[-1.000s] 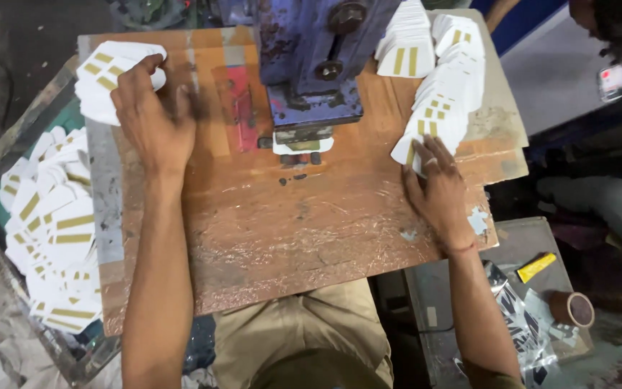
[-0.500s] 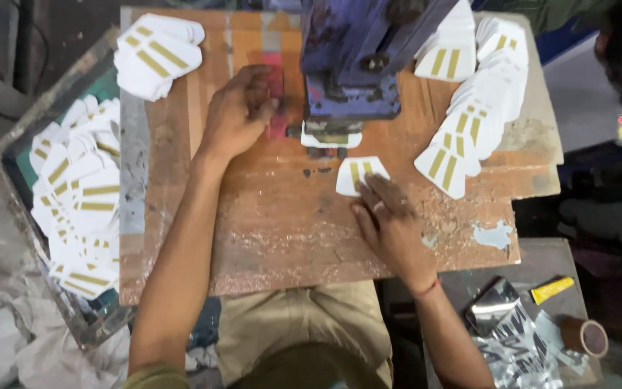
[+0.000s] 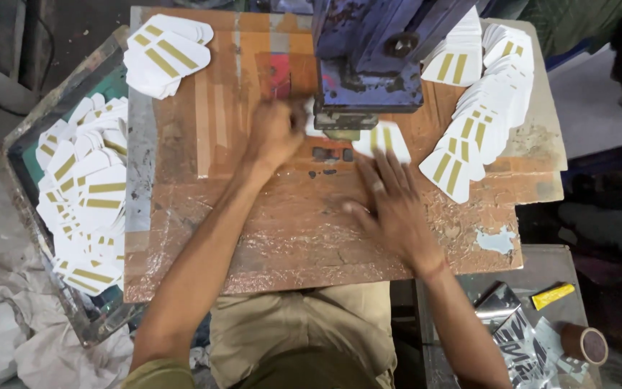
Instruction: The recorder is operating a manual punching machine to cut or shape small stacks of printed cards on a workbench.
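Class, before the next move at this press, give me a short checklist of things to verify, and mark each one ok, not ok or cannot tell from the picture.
1. Right hand has its fingertips on the white card: ok.
2. Card fully under the press: not ok, it sticks out in front.
3. Left hand clear of the press: not ok, it is close beside it.
4. Card stack within right reach: ok.
5. Left hand holding anything: cannot tell, blurred.

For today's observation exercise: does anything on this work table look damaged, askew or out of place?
Yes. The table top is worn: its brown covering is wrinkled and torn, with a pale patch showing near the right hand. The white striped cards lie in loose, slanted fans rather than square stacks.
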